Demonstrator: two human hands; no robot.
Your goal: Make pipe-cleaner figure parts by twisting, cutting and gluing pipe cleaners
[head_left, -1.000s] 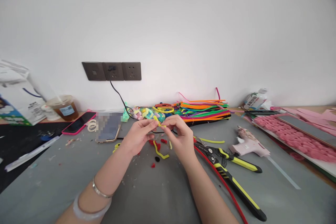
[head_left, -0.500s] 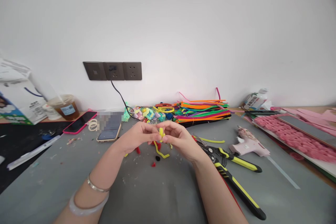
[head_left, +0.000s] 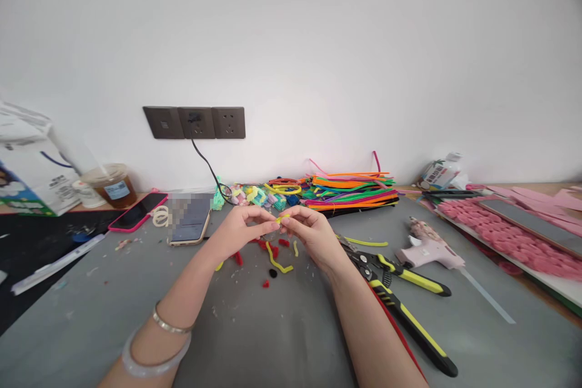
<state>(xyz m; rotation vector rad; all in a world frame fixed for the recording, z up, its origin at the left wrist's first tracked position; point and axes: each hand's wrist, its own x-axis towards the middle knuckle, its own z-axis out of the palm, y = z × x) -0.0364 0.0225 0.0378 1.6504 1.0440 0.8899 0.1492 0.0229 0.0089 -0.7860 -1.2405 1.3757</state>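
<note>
Between my fingertips is a short yellow pipe cleaner piece [head_left: 282, 218], mostly covered by the fingers. My left hand [head_left: 245, 231] pinches it from the left, and my right hand [head_left: 311, 235] pinches it from the right. Both hands are raised over the grey mat [head_left: 273, 333]. On the mat below them lie a bent yellow pipe cleaner [head_left: 278, 262], red fuzzy bits [head_left: 273, 250], a small black oval [head_left: 273, 273] and a small red piece [head_left: 266, 284].
Wire-stripping pliers [head_left: 400, 291] lie right of my right forearm, with a pink glue gun [head_left: 430, 251] beyond. Bundled pipe cleaners [head_left: 350, 191] line the wall. Two phones, one propped [head_left: 191, 221] and one pink-cased [head_left: 139, 212], and a drink cup [head_left: 113, 187] are at left.
The yellow piece stood upright between my fingertips and is now lower in profile, more hidden. Both hands have risen slightly, showing more of the red bits beneath.
</note>
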